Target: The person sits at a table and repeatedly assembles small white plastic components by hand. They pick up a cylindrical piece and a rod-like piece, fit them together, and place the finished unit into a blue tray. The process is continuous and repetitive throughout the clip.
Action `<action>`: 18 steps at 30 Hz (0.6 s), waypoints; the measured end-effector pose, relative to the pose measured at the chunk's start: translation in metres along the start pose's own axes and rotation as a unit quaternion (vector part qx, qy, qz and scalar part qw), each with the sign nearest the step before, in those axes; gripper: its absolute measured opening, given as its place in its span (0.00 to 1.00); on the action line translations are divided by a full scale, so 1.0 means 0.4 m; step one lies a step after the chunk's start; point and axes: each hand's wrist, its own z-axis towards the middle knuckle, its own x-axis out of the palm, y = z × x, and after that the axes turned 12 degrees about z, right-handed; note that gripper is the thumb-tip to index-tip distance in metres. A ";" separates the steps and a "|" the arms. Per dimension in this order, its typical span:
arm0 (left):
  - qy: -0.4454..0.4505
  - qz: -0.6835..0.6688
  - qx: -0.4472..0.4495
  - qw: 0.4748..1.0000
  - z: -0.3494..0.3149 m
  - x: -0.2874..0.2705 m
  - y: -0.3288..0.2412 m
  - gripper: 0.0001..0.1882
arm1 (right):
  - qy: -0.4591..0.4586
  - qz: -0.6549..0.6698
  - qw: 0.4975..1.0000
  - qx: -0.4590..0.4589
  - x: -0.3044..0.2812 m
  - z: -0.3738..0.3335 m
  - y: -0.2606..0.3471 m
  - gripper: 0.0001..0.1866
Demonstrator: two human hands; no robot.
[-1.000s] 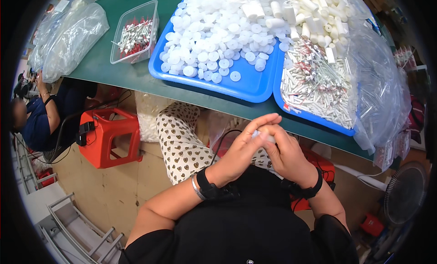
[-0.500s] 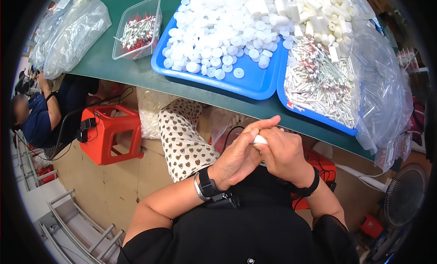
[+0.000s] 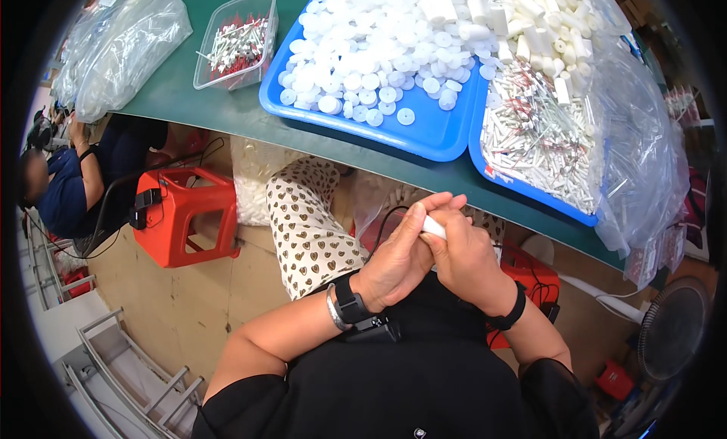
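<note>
In front of my torso, below the table edge, both hands meet around a small white plastic cylinder (image 3: 433,227). My left hand (image 3: 395,263) is closed about it from the left, its thumb against the piece and its fingers partly hidden. From the other side my right hand (image 3: 468,251) grips the same piece, fingers curled over it. Only part of the cylinder shows between the thumbs. Beyond the hands, a blue tray (image 3: 424,145) bears many translucent white discs (image 3: 371,81). Beside it, a second blue tray (image 3: 522,193) holds thin white sticks with red ends (image 3: 534,140) and thicker white cylinders (image 3: 553,41).
On the green table (image 3: 182,109) stands a clear plastic box (image 3: 266,64) of red-and-white pieces. Plastic bags lie at the left (image 3: 140,56) and right (image 3: 644,143). A red stool (image 3: 163,246), a seated person (image 3: 72,185) and a fan (image 3: 674,329) are nearby.
My hands have shifted slightly around the white cylinder, and its visible part now points more upward. A red bit seen by my left thumb earlier is out of sight. The whole view has shifted a little.
</note>
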 end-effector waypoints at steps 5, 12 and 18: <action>-0.033 0.018 -0.007 0.999 -0.001 -0.004 -0.005 0.29 | -0.030 0.085 0.993 0.072 0.037 -0.002 0.001 0.09; -0.056 0.169 0.002 0.984 -0.009 -0.029 0.000 0.35 | -0.023 0.227 0.964 0.140 0.050 0.001 0.011 0.10; -0.081 0.176 -0.046 0.980 -0.018 -0.053 0.007 0.36 | 0.010 0.540 0.772 0.336 0.050 -0.005 -0.036 0.14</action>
